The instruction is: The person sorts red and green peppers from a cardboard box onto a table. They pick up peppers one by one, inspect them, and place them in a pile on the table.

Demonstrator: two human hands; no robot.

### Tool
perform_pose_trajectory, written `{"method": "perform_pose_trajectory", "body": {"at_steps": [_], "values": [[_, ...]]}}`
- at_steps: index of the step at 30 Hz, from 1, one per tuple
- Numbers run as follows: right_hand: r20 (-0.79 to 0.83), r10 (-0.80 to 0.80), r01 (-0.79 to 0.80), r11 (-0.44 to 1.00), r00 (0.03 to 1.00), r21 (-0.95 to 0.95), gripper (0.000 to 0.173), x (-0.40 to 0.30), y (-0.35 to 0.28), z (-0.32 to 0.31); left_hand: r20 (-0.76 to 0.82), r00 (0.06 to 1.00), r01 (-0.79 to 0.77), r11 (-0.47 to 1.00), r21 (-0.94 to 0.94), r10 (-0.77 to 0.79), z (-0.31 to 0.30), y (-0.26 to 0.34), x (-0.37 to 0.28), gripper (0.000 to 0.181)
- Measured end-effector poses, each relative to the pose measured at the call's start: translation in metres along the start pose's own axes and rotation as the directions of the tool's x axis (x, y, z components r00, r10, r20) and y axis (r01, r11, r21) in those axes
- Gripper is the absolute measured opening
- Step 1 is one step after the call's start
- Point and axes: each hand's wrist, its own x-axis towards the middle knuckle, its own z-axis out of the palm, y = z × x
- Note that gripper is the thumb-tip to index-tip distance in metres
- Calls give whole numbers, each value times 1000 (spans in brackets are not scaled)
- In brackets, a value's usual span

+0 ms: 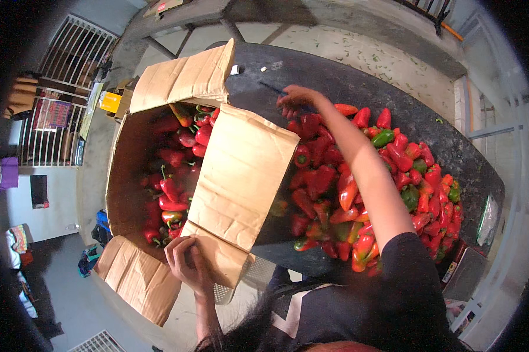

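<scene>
My left hand rests with curled fingers on the near edge of an open cardboard box, where the box's long flap begins. Inside the box lie many red bell peppers, some with green stems. Across the table, my right hand is closed around a thin, dark, knife-like tool that points left. Beneath and beside the right forearm spreads a large pile of mostly red peppers, with a few green ones among them. What the left fingertips touch is partly hidden.
The dark table has a curved far edge and carries small white scraps. Other box flaps stick out at the far side and near side. A perforated plastic crate or chair shows below the box. A clear plastic package lies at right.
</scene>
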Motion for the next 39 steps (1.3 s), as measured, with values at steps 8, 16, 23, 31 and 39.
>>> {"method": "perform_pose_trajectory", "body": {"at_steps": [8,16,23,31,39], "values": [[-885,-266,-242,895,383,-374,38,-8,-1,-77,-30,999,13,1000,4,-13,-5,0,-7,9],[-748,-257,222,964,612,-149,31,-142,-8,-77,-72,991,-114,993,40,117,-12,-8,1,14],[-510,-637,592,757,578,-275,31,-212,-133,91,-57,992,-112,992,-55,109,-22,-11,-1,16],[-515,-606,555,787,606,-272,27,-293,-120,217,544,591,-172,752,-637,596,-185,48,-6,17],[-411,-603,627,774,684,-92,23,-290,-153,361,493,660,-539,815,-214,566,-130,-93,144,20]]}}
